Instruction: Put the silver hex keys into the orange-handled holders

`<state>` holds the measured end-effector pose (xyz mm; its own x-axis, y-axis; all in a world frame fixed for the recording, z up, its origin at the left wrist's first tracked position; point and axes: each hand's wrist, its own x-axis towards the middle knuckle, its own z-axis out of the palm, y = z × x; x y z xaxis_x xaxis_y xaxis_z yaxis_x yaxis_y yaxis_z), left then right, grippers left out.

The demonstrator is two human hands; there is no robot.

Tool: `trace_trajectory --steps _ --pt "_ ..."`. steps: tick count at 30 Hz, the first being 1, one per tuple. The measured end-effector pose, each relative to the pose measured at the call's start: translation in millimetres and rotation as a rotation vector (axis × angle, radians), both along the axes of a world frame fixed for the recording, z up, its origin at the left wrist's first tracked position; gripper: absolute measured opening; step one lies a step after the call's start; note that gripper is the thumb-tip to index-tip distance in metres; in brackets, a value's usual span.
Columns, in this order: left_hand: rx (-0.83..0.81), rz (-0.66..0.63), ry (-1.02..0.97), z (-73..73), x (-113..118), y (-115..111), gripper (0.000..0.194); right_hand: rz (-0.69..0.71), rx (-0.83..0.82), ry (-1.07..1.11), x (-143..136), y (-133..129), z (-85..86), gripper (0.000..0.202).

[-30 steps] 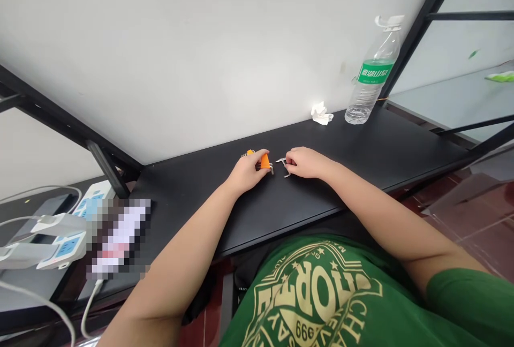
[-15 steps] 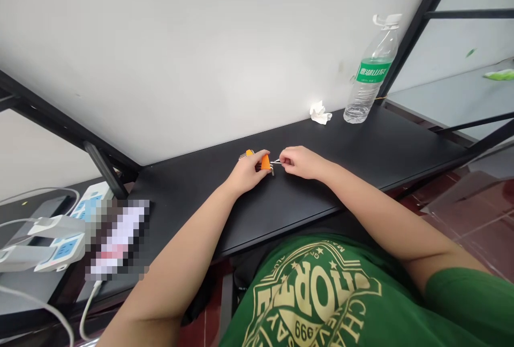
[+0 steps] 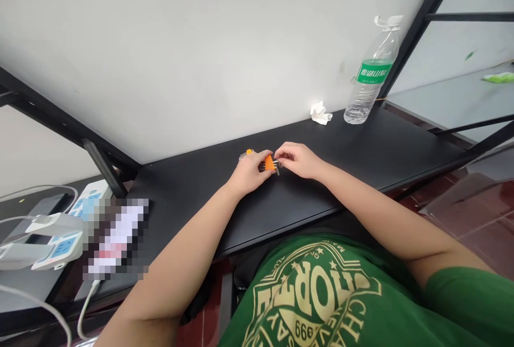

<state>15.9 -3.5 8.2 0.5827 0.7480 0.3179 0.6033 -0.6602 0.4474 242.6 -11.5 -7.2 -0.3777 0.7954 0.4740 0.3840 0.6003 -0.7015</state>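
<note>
My left hand (image 3: 249, 171) grips a small orange holder (image 3: 268, 163) with several metal hex keys sticking out of it, resting on the black table (image 3: 361, 149). My right hand (image 3: 296, 158) is pressed against the holder's right end, its fingertips pinching a thin metal key (image 3: 278, 164) at the holder. Whether the key sits inside the holder is hidden by the fingers.
A clear water bottle (image 3: 371, 76) with a green label stands at the back right by the wall, a crumpled white tissue (image 3: 320, 113) to its left. White power strips with plugs and cables (image 3: 56, 229) lie at the left. A black frame post (image 3: 421, 20) rises at the right.
My right hand moved left with the metal key, from a small gap beside the holder to touching its right end. The left hand stayed on the holder.
</note>
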Motion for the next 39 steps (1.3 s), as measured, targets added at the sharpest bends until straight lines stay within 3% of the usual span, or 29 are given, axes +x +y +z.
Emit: trace_trajectory --steps 10,13,17,20,26,33,39 --pt "-0.011 -0.014 -0.019 -1.5 -1 0 0.034 0.045 -0.153 0.025 -1 0 -1.2 0.007" --pt "-0.016 0.005 -0.034 -3.7 -3 2 0.041 -0.022 -0.154 0.015 6 3 -1.2 0.008" --pt "-0.033 0.058 -0.005 -6.9 -7 6 0.047 -0.217 -0.005 -0.277 22 13 -6.0 0.015" --pt "-0.029 0.082 0.019 -7.6 -8 8 0.046 -0.209 -0.001 -0.505 28 18 -9.7 0.014" --pt "-0.04 0.081 0.022 -6.8 -8 8 0.047 -0.211 0.045 -0.647 19 13 -4.0 0.012" --pt "-0.06 0.067 0.021 -7.1 -8 8 0.045 -0.228 -0.157 -0.624 14 2 6.7 0.017" --pt "-0.067 0.07 0.015 -6.7 -8 8 0.046 -0.188 -0.074 -0.408 20 5 5.6 0.009"
